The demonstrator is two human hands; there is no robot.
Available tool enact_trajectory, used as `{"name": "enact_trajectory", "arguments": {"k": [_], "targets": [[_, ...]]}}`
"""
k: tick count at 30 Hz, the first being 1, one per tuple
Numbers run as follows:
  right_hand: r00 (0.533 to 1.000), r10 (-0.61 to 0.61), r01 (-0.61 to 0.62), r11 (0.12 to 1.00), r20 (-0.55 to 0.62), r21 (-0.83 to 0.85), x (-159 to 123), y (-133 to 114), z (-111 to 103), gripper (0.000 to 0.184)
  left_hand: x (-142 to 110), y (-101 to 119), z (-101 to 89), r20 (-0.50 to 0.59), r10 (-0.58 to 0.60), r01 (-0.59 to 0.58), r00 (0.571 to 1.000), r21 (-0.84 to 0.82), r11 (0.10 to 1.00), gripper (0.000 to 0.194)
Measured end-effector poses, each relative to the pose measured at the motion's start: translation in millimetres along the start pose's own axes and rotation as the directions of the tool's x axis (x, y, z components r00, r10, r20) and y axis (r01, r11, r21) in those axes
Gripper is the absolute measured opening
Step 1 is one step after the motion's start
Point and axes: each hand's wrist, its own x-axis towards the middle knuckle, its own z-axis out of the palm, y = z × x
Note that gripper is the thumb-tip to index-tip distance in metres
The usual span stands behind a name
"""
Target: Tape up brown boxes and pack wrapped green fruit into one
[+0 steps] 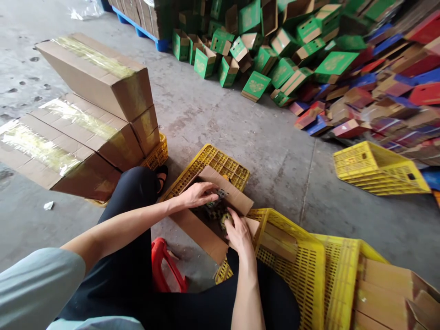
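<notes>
An open cardboard box (199,233) with its flaps folded out rests on an upturned yellow crate (220,160) between my knees. Inside it lie dark, green-patterned small items (215,211), blurred and partly covered by my hands. My left hand (199,194) reaches over the box's far left side, its thumb and fingers closed about a dark green patterned item (222,194). At the box's right end, my right hand (238,230) has its fingers curled round a yellowish-green roundish item (226,220). What exactly these items are I cannot make out.
Taped cartons (92,78) are stacked at my left. Yellow crates (292,270) stand close at my right, with flattened cardboard (385,293) in one. A red stool (165,266) is below me. Green boxes (257,85) pile up ahead; another yellow crate (374,169) lies farther right.
</notes>
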Motion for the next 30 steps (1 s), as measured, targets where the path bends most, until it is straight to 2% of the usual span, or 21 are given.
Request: {"name": "enact_trajectory", "arguments": {"k": [2,4,6,8,12,14,19,22,24,28,30], "targets": [[0.999,0.044,-0.045,0.956,-0.01,-0.291,-3,-3,12,0.037,-1,-5,1.6,0.027,0.078,-0.081,0.997,0.117,0.99,0.043],[0.998,0.062,-0.044,0.876,0.023,-0.479,-5,-10,24,0.031,-2,-10,3.7,0.056,0.13,-0.139,0.99,0.222,0.965,0.038],[0.996,0.039,0.014,0.833,0.083,-0.552,-4,-17,33,0.027,-4,-13,5.6,0.067,0.153,-0.166,0.986,0.289,0.943,0.034],[0.994,0.02,0.046,0.828,0.112,-0.558,1,-19,40,0.02,-5,-15,6.5,0.067,0.166,-0.179,0.984,0.325,0.929,0.032],[0.991,0.088,-0.026,0.87,0.104,-0.493,16,-14,47,0.062,-6,-16,6.2,0.072,0.186,-0.2,0.98,0.346,0.917,0.032],[0.989,0.092,-0.037,0.91,0.114,-0.412,24,-9,50,0.071,-6,-17,5.6,0.073,0.193,-0.207,0.978,0.345,0.916,0.032],[0.997,0.035,-0.013,0.952,0.069,-0.305,37,-6,49,0.053,-5,-18,4.2,0.096,0.185,-0.207,0.978,0.34,0.917,0.033],[0.999,0.003,0.01,0.962,0.047,-0.274,36,-11,43,0.033,-4,-18,3.5,0.106,0.169,-0.196,0.98,0.34,0.92,0.033],[0.998,-0.039,0.048,0.969,0.04,-0.244,34,-14,35,0.025,-4,-18,3.2,0.105,0.162,-0.188,0.981,0.34,0.921,0.033],[0.99,-0.136,0.131,0.983,-0.032,-0.132,25,-7,5,0.033,-4,-18,3.0,0.099,0.157,-0.181,0.983,0.338,0.923,0.033],[0.974,-0.175,0.188,0.978,-0.142,0.085,19,1,-15,0.037,-4,-17,3.0,0.099,0.155,-0.18,0.983,0.334,0.925,0.032]]}}
